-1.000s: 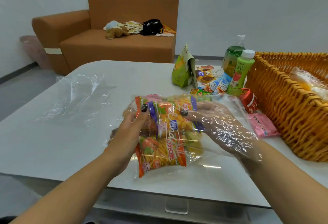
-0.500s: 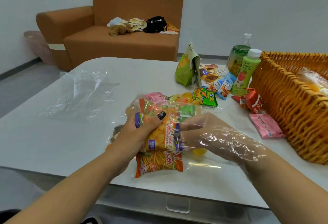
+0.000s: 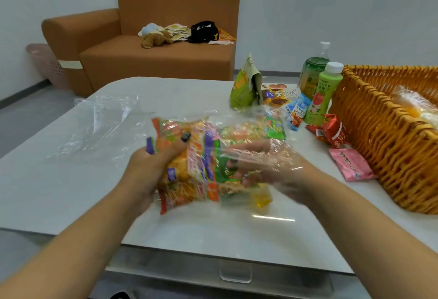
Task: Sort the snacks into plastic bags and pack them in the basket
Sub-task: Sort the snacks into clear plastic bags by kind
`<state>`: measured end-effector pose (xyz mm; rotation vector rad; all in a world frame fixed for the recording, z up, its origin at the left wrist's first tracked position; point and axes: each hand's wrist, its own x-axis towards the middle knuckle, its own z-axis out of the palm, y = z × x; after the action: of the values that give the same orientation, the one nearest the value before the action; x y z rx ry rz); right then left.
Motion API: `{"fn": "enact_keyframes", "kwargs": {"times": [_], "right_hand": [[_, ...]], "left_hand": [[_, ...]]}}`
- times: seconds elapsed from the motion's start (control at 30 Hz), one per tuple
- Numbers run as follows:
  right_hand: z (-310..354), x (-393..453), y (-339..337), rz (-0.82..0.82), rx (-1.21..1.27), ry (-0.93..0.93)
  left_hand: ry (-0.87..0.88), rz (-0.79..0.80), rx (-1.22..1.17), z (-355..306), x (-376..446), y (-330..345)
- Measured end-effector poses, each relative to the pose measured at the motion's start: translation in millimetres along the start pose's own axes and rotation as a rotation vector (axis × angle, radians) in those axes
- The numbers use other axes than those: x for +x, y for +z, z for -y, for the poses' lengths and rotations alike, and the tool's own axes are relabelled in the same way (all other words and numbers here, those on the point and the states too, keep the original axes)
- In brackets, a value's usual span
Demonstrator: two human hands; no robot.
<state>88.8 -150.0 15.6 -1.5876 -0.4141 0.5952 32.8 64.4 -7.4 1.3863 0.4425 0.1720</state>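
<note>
A: How are the hands placed?

B: A bundle of small bright snack packets (image 3: 189,168) is gripped by the left hand (image 3: 151,168), thumb curled over the top; the right hand (image 3: 267,166) is seen inside a clear thin plastic bag (image 3: 239,130) that is drawn over the packets, its fingers curled against the bundle; the number of packets cannot be told through the blur.

A: Where is it held, and what room is left?

B: It is held just above the white rounded table (image 3: 71,192), near the front edge; open tabletop is seen to the left, where a second clear plastic bag (image 3: 99,128) is spread flat.

A: And to the right?

B: Less room is left there; one orange woven wicker basket (image 3: 391,147) is set along the right edge, a bagged item already inside; one pink flat packet (image 3: 350,166) and one red crinkled packet (image 3: 331,132) lie beside its wall; two green bottles are counted, a dark one (image 3: 312,73) and a pale white-capped one (image 3: 322,94), with one green upright pouch (image 3: 244,85) near them.
</note>
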Motion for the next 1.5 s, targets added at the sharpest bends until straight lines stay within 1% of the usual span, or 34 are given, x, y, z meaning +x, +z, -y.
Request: {"fn": "enact_keyframes", "kwargs": {"times": [0.07, 0.13, 0.2, 0.23, 0.27, 0.3, 0.33, 0.37, 0.43, 0.5, 0.57, 0.67, 0.73, 0.87, 0.93, 1.03, 1.13, 1.2, 1.33, 1.5], "right_hand": [[10, 1, -16, -0.171, 0.069, -0.007], [10, 6, -29, -0.329, 0.037, 0.008], [-3, 12, -37, -0.435, -0.100, 0.035], [-10, 16, -39, -0.485, -0.223, 0.032], [-17, 19, -41, -0.507, -0.407, 0.010], [-23, 21, -40, -0.479, -0.618, -0.016], [-29, 22, -36, -0.406, -0.815, -0.033], [-35, 24, -31, -0.328, -0.954, -0.056], [-45, 27, -18, -0.240, -1.066, -0.101], [-52, 31, -9, -0.234, -1.097, -0.138], [-56, 36, -7, -0.229, -1.144, -0.135], [-59, 43, -8, -0.213, -1.156, -0.089], [-58, 47, -7, -0.208, -1.148, -0.069], [-54, 54, -1, -0.214, -1.154, -0.081], [-53, 59, 2, -0.205, -1.190, -0.089], [-53, 66, 4, -0.208, -1.219, -0.082], [-53, 69, 2, -0.235, -1.196, -0.119], [-54, 69, 0, -0.271, -1.190, -0.176], [-57, 66, -4, -0.353, -1.100, -0.249], [-53, 61, -11, -0.472, -0.886, -0.289]], "left_hand": [[-0.006, -0.070, -0.032, -9, 14, -14], [-0.030, -0.148, -0.048, -12, 25, -26], [-0.050, -0.209, -0.084, -12, 33, -34], [-0.056, -0.215, -0.103, -11, 34, -36], [-0.062, -0.205, -0.127, -11, 34, -36], [-0.072, -0.192, -0.156, -10, 33, -35], [-0.081, -0.181, -0.190, -9, 33, -33], [-0.091, -0.175, -0.227, -9, 32, -32], [-0.093, -0.145, -0.321, -12, 30, -29], [-0.083, -0.107, -0.385, -15, 30, -28], [-0.059, -0.088, -0.440, -19, 28, -29], [-0.017, -0.047, -0.534, -21, 28, -34], [-0.028, -0.021, -0.600, -21, 26, -34], [-0.048, 0.000, -0.631, -20, 25, -29], [-0.037, 0.027, -0.628, -21, 22, -26], [0.017, 0.020, -0.669, -21, 22, -30], [0.141, -0.007, -0.715, -22, 23, -36], [0.175, -0.001, -0.737, -22, 24, -39], [0.137, -0.007, -0.724, -19, 24, -38], [0.094, 0.006, -0.686, -19, 21, -34]]}}
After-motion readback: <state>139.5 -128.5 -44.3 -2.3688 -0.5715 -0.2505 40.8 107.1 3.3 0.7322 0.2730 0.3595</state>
